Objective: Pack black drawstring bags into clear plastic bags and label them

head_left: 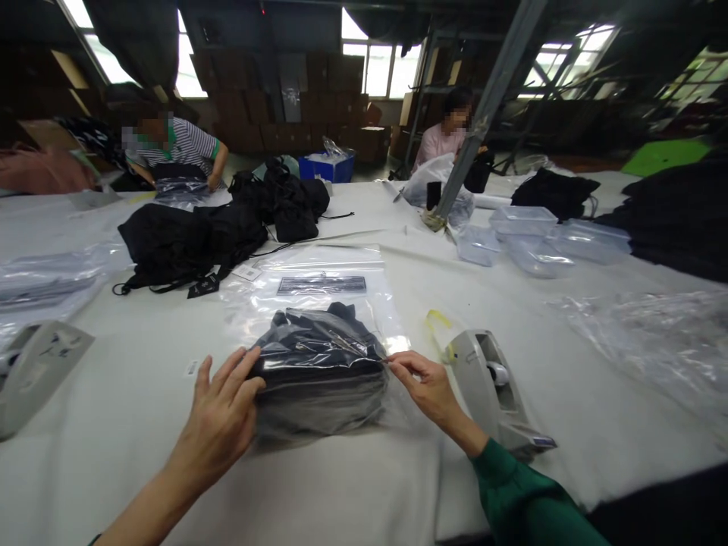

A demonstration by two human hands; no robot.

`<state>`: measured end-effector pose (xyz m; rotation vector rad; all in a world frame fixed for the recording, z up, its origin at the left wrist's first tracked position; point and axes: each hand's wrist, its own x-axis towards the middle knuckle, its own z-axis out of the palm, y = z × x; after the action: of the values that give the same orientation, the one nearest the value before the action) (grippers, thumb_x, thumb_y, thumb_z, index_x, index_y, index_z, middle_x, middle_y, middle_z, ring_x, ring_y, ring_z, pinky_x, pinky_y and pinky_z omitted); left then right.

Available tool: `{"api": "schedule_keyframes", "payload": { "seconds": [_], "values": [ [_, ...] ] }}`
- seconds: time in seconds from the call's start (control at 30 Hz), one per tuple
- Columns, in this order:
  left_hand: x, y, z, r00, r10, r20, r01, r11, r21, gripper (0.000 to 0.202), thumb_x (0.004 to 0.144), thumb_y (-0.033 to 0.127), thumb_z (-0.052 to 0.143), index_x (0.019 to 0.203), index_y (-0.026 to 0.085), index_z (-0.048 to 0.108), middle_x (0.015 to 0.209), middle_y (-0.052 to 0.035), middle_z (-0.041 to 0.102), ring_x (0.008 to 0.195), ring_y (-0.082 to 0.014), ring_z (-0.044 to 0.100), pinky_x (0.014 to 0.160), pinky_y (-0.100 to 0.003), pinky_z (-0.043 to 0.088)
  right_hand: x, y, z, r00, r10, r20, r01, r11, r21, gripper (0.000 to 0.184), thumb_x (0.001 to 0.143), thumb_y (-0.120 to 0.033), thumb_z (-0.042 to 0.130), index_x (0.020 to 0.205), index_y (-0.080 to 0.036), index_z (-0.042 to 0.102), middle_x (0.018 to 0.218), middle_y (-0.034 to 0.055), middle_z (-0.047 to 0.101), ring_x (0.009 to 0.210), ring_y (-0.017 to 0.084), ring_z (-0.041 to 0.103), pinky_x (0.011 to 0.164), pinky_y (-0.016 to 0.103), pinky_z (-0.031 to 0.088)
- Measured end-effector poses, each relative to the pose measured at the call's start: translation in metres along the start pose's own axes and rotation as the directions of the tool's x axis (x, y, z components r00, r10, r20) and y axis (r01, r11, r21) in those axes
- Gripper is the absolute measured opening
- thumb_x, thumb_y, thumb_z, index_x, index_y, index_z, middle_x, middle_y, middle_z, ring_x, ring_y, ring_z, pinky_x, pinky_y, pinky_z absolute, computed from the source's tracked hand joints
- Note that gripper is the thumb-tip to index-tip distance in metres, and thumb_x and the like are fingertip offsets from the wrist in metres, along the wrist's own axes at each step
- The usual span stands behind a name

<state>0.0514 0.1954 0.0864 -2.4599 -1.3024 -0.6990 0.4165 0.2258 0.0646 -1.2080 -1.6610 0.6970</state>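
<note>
In front of me a clear plastic bag lies flat on the table, with a folded black cloth item inside it. A printed text block shows on the bag's far part. My left hand rests on the bag's left side, fingers stretched out along the edge of the dark cloth. On the right side, my right hand pinches the bag's plastic between thumb and fingertips, near the corner of the cloth. The plastic across the middle is wrinkled and shiny.
A grey tape dispenser stands right of my right hand; another tape dispenser is at far left. Black drawstring bags lie beyond. Clear plastic boxes and a metal post are at right. Two people sit across the table.
</note>
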Motion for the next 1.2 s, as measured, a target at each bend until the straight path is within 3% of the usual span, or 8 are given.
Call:
{"api": "schedule_keyframes", "payload": {
  "seconds": [0.17, 0.27, 0.43, 0.57, 0.7, 0.97, 1.07, 1.2],
  "values": [
    [0.013, 0.038, 0.011, 0.995, -0.043, -0.095, 0.051, 0.996, 0.078, 0.021, 0.084, 0.033, 0.062, 0.100, 0.022, 0.053, 0.147, -0.0179, 0.043, 0.142, -0.0418, 0.025, 0.107, -0.073, 0.013, -0.001, 0.000, 0.001, 1.000, 0.011, 0.006, -0.011, 1.000, -0.019, 0.023, 0.090, -0.038, 0.062, 0.081, -0.019, 0.072, 0.085, 0.0068, 0.071, 0.077, 0.020, 0.064, 0.071, 0.031, 0.051],
    [0.025, 0.042, 0.025, 0.992, 0.019, -0.127, -0.010, 0.997, 0.073, 0.035, 0.081, 0.050, 0.066, 0.098, 0.022, 0.052, 0.140, -0.0186, 0.051, 0.135, -0.0427, 0.036, 0.106, -0.070, 0.019, -0.002, 0.003, 0.001, 1.000, 0.012, 0.000, -0.012, 1.000, -0.022, 0.025, 0.089, -0.040, 0.062, 0.080, -0.018, 0.072, 0.083, 0.0064, 0.070, 0.075, 0.020, 0.063, 0.071, 0.030, 0.050],
    [0.034, 0.025, 0.040, 0.992, 0.101, -0.079, -0.101, 0.995, 0.010, 0.015, 0.090, 0.034, 0.061, 0.082, 0.023, 0.055, 0.115, -0.0066, 0.070, 0.099, -0.0248, 0.066, 0.094, -0.045, 0.037, 0.001, 0.021, -0.004, 0.986, 0.166, -0.012, -0.166, 0.985, -0.044, 0.034, 0.079, -0.050, 0.070, 0.067, -0.018, 0.071, 0.062, 0.0011, 0.065, 0.058, 0.016, 0.057, 0.056, 0.025, 0.043],
    [0.031, 0.023, 0.038, 0.991, 0.080, -0.105, -0.088, 0.994, -0.072, 0.015, 0.091, 0.028, 0.060, 0.078, 0.023, 0.056, 0.111, -0.0040, 0.073, 0.089, -0.0212, 0.067, 0.087, -0.040, 0.037, 0.014, 0.034, -0.010, 0.980, 0.196, -0.048, -0.199, 0.976, -0.089, 0.041, 0.071, -0.055, 0.073, 0.056, -0.018, 0.067, 0.052, -0.0015, 0.059, 0.053, 0.013, 0.052, 0.052, 0.024, 0.040],
    [0.032, 0.024, 0.037, 0.985, 0.081, -0.150, -0.096, 0.991, -0.091, 0.017, 0.091, 0.029, 0.059, 0.075, 0.023, 0.056, 0.107, -0.0030, 0.073, 0.084, -0.0212, 0.067, 0.084, -0.039, 0.037, 0.016, 0.030, -0.042, 0.940, 0.201, -0.275, -0.240, 0.964, -0.115, 0.046, 0.083, -0.059, 0.057, 0.066, -0.018, 0.068, 0.059, 0.0008, 0.063, 0.056, 0.015, 0.057, 0.057, 0.025, 0.044],
    [0.025, 0.013, 0.046, 0.957, 0.137, -0.257, -0.166, 0.982, -0.095, 0.016, 0.087, 0.032, 0.063, 0.075, 0.024, 0.058, 0.106, -0.0039, 0.073, 0.080, -0.0230, 0.067, 0.079, -0.041, 0.039, -0.097, 0.024, -0.165, 0.717, 0.298, -0.631, -0.489, 0.859, -0.150, 0.052, 0.080, -0.064, 0.054, 0.086, -0.015, 0.072, 0.087, 0.0099, 0.072, 0.083, 0.026, 0.064, 0.081, 0.037, 0.049],
    [0.022, 0.009, 0.051, 0.953, 0.123, -0.276, -0.156, 0.983, -0.098, 0.017, 0.088, 0.036, 0.062, 0.075, 0.025, 0.059, 0.106, -0.0022, 0.073, 0.080, -0.0251, 0.067, 0.077, -0.042, 0.040, -0.132, 0.032, -0.170, 0.717, 0.403, -0.569, -0.559, 0.820, -0.124, 0.050, 0.074, -0.063, 0.060, 0.074, -0.015, 0.073, 0.072, 0.0066, 0.071, 0.076, 0.027, 0.065, 0.072, 0.037, 0.051],
    [0.022, 0.008, 0.051, 0.953, 0.133, -0.273, -0.165, 0.982, -0.096, 0.018, 0.088, 0.036, 0.062, 0.075, 0.025, 0.058, 0.106, -0.0028, 0.073, 0.080, -0.0252, 0.067, 0.076, -0.042, 0.040, -0.139, 0.038, -0.157, 0.738, 0.501, -0.452, -0.584, 0.810, -0.057, 0.047, 0.072, -0.061, 0.064, 0.066, -0.015, 0.074, 0.066, 0.0052, 0.070, 0.072, 0.025, 0.065, 0.067, 0.032, 0.051]
  ]
}}
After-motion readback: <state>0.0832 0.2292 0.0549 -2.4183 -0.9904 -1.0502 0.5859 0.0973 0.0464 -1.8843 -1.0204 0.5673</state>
